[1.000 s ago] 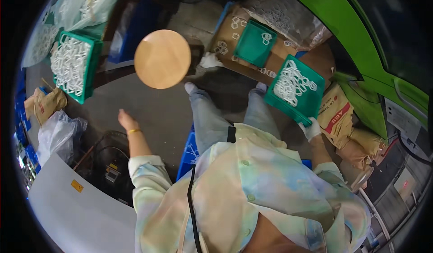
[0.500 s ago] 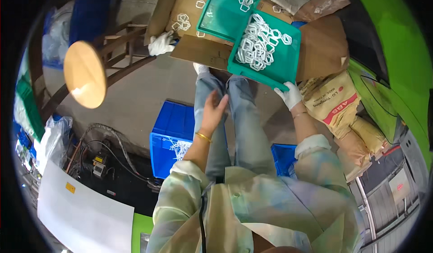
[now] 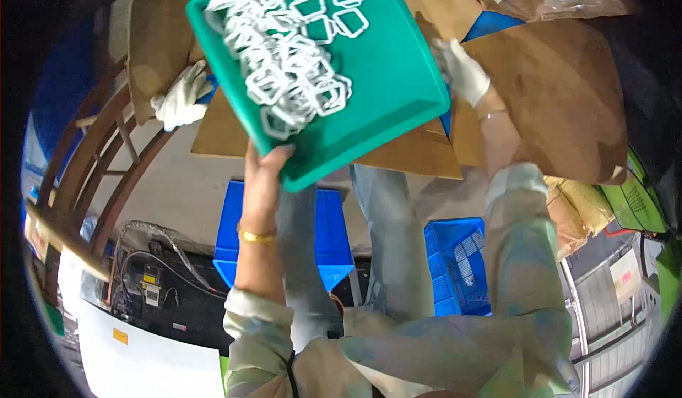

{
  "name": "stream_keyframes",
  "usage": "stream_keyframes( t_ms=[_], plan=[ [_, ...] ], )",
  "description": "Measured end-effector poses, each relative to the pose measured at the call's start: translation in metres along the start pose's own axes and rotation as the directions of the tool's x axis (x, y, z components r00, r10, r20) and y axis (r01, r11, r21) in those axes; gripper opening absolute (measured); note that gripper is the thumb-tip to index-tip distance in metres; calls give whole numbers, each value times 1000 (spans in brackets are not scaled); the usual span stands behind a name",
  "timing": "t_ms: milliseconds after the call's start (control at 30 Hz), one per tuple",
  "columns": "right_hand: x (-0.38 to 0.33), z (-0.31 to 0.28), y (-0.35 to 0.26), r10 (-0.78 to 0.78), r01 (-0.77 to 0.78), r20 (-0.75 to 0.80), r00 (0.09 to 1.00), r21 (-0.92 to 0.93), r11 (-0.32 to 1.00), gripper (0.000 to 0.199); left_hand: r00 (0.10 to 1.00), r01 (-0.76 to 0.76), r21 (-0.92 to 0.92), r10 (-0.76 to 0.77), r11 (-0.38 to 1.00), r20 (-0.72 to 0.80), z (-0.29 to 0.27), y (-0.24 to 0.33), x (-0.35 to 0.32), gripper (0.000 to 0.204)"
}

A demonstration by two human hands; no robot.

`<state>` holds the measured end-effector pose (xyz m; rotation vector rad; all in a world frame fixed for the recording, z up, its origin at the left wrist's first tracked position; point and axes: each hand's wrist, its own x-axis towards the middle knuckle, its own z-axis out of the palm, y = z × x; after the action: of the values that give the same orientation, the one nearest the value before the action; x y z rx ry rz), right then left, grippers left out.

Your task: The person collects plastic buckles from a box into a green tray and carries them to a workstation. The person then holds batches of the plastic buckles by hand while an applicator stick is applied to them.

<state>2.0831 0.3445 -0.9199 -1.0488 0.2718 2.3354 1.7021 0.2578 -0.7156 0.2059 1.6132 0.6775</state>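
Note:
A green plastic tray (image 3: 383,85) is held up in front of me, tilted, with a heap of white angular plastic rings (image 3: 288,57) along its left side. My left hand (image 3: 264,174), bare with a gold bangle at the wrist, grips the tray's near left corner, thumb over the rim. At the tray's right edge is my right hand (image 3: 465,75), in a white glove. Its fingertips are blurred against the rim. Beneath the tray, an open cardboard box (image 3: 405,153) shows its flaps. Part of a second green tray is mostly hidden behind the first.
A loose white glove (image 3: 181,100) hangs over the box's left edge. A wooden stool (image 3: 117,156) stands to the left. Blue crates (image 3: 458,266) sit below by my legs. On the right are a brown cardboard flap (image 3: 547,107) and filled sacks (image 3: 579,203).
My left hand has gone from empty to gripping the tray. The tray with the rings has risen closer and shifted left. My right hand has moved from its near corner up its right side.

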Motion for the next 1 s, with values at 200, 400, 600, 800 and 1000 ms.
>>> stream_keyframes(
  t_ms=[200, 400, 600, 800, 1000],
  plan=[
    [65, -51, -56, -376, -21, -470, 799, -646, 763, 64, 988, 23, -6, -24, 1000, -150, 15, 1, -33, 48],
    [124, -155, -154, -752, 2, -425, 504, -870, 493, 33, 897, -64, 139, 118, 988, -425, 41, -6, -30, 54],
    [184, -290, -274, -490, 65, -464, 738, -673, 736, 24, 880, -57, 85, 91, 995, -467, 34, -11, -38, 56],
    [218, -325, -252, -794, 32, -428, 431, -873, 487, 22, 861, -66, 97, 106, 993, -497, 35, -11, -42, 57],
    [160, -269, -221, -953, -482, 288, -92, -850, -210, 30, 869, -37, 69, 66, 997, -491, 36, 2, -40, 56]
  ],
)
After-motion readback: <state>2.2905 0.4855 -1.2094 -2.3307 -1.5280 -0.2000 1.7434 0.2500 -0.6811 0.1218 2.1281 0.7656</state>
